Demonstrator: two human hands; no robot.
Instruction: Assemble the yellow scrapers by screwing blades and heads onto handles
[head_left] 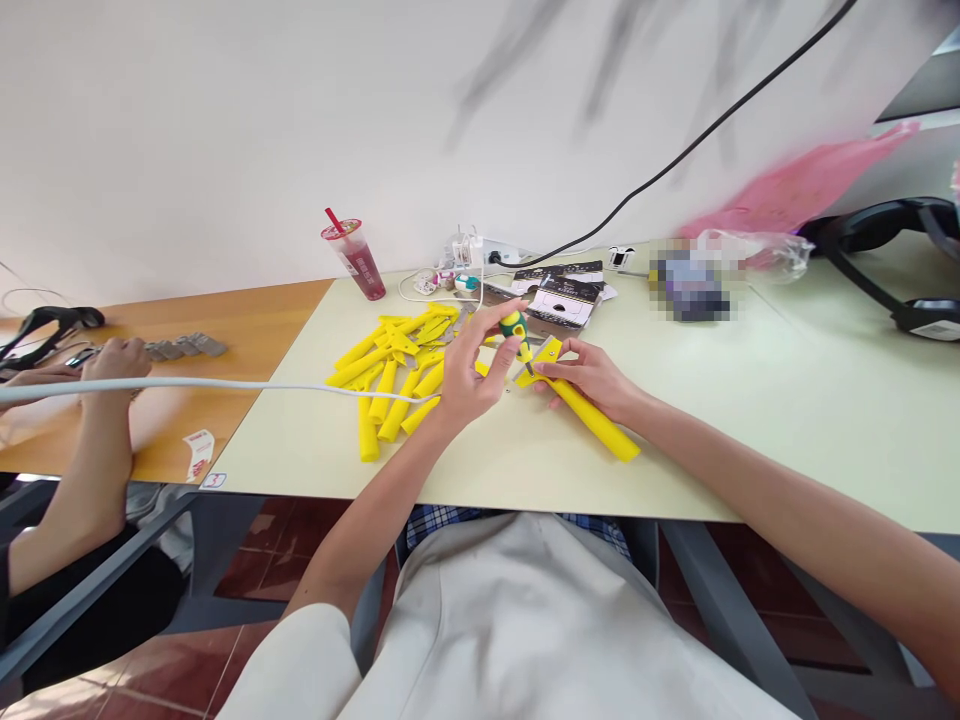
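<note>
My left hand point(469, 375) is closed around a short screwdriver point(514, 326) with a green and yellow handle. Its tip points down at the head of a yellow scraper point(596, 420), close to a screw there; whether it sits in the screw I cannot tell. My right hand point(600, 380) grips the scraper near its head, and the long handle slants toward the table's front right. Left of my hands lies a pile of yellow scrapers point(386, 385), partly hidden by my left hand. A tiny metal piece point(508, 391) lies between my hands, too small to name.
Behind the pile stand a cup of red drink point(361, 262) with a straw and a power strip point(502, 252) with cables. Black and white boxes point(566, 300) lie behind my hands. A white cable point(225, 384) crosses the view at left. A co-worker's hand point(124, 365) is at the orange table.
</note>
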